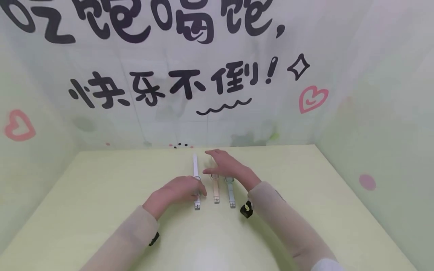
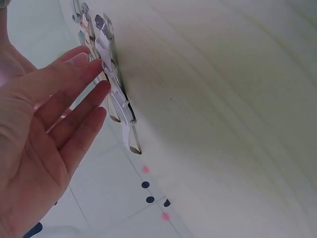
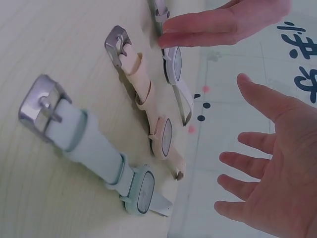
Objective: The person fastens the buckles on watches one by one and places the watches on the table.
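Three wristwatches lie side by side on the table, buckles toward me: a white wristwatch (image 1: 195, 165), a pink wristwatch (image 1: 216, 188) and a pale blue-green wristwatch (image 1: 231, 194). My left hand (image 1: 179, 190) is at the white one, its loosely extended fingertips at the strap near the case; firm contact cannot be made out. Above the other two hovers my right hand (image 1: 228, 163), fingers spread and holding nothing, partly hiding them in the head view. In the right wrist view, the blue-green watch (image 3: 141, 191) and pink watch (image 3: 162, 136) lie apart from its fingers (image 3: 242, 162).
The pale yellow table (image 1: 278, 165) ends at a white back wall (image 1: 162, 128) with large black lettering. Side walls rise at left and right. A dark device (image 1: 246, 209) is on the right wrist, another (image 1: 154, 239) on the left.
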Motion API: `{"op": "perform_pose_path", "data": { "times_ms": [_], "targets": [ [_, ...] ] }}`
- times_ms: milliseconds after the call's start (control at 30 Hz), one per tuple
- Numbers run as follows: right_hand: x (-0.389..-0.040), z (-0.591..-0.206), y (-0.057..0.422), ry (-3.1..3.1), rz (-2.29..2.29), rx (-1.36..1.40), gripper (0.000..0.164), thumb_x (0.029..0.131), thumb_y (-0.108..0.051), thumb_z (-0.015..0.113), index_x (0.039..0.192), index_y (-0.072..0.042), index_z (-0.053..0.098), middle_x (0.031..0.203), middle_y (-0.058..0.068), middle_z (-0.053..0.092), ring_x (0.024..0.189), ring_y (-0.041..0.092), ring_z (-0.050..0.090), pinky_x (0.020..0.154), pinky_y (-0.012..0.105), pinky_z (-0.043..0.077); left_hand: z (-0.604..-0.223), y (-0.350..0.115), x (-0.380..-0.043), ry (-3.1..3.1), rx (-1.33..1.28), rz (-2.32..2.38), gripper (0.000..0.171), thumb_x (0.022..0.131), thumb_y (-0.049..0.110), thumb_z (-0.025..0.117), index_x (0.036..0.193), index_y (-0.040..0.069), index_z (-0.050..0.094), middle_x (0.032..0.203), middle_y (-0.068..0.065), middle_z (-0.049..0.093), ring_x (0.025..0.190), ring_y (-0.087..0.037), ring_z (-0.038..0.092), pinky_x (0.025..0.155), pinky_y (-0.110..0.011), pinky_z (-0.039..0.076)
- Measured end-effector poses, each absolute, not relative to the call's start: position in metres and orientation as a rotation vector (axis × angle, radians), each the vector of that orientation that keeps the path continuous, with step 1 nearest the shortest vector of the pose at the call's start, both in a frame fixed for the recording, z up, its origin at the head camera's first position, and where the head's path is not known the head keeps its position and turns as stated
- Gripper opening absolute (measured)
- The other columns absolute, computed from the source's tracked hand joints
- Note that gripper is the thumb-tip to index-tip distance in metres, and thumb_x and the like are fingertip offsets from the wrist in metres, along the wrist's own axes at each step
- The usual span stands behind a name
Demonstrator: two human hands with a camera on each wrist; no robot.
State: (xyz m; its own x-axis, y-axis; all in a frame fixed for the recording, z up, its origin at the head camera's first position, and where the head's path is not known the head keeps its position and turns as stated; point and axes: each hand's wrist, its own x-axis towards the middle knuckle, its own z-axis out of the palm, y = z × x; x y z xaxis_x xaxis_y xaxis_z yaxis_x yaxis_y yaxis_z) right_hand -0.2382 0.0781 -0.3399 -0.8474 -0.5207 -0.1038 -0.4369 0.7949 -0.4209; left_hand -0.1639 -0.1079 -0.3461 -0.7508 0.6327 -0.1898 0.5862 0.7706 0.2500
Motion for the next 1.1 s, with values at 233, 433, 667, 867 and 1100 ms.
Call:
{"op": "perform_pose_path", "data": {
  "times_ms": [233,433,667,867,1100],
  "targets": [
    [-0.232,-0.340,0.068,2.711,-0.603,-0.766,0.071,0.093,-0.041,0.068,0.152,-0.013,0.040,0.156,0.009,0.043,0.145,0.027,0.040,0.120,0.044,0.036,-0.351,-0.108,-0.155,2.717,0.952,0.256,0.024,0.084,0.006,0.077,0.103,0.021,0.078,0.104,0.008,0.075,0.102,-0.014,0.068,0.091,-0.033,0.057],
    [-0.227,-0.336,0.062,2.686,-0.662,-0.800,0.067,0.095,-0.037,0.068,0.150,-0.011,0.042,0.153,0.011,0.046,0.143,0.029,0.043,0.119,0.044,0.038,-0.351,-0.110,-0.153,2.747,1.029,0.226,0.025,0.083,0.002,0.077,0.101,0.019,0.079,0.106,0.005,0.076,0.105,-0.015,0.068,0.093,-0.032,0.057],
    [-0.225,-0.339,0.058,2.685,-0.665,-0.806,0.065,0.096,-0.038,0.066,0.150,-0.012,0.042,0.150,0.010,0.050,0.140,0.028,0.047,0.116,0.044,0.041,-0.353,-0.112,-0.151,2.748,1.067,0.220,0.028,0.082,-0.001,0.076,0.102,0.018,0.079,0.111,0.002,0.074,0.111,-0.018,0.067,0.095,-0.033,0.057],
    [-0.226,-0.341,0.056,2.672,-0.694,-0.815,0.063,0.096,-0.035,0.066,0.150,-0.011,0.043,0.147,0.013,0.053,0.138,0.030,0.049,0.115,0.045,0.042,-0.355,-0.112,-0.151,2.759,1.075,0.216,0.029,0.081,-0.001,0.077,0.101,0.019,0.079,0.115,0.000,0.072,0.114,-0.020,0.066,0.095,-0.034,0.057],
    [-0.231,-0.350,0.053,2.648,-0.724,-0.811,0.063,0.097,-0.035,0.065,0.149,-0.009,0.042,0.145,0.014,0.054,0.135,0.030,0.051,0.112,0.044,0.045,-0.357,-0.109,-0.154,2.750,1.052,0.182,0.028,0.082,-0.001,0.077,0.101,0.019,0.079,0.117,0.000,0.070,0.114,-0.019,0.064,0.094,-0.034,0.057]
  ]
}}
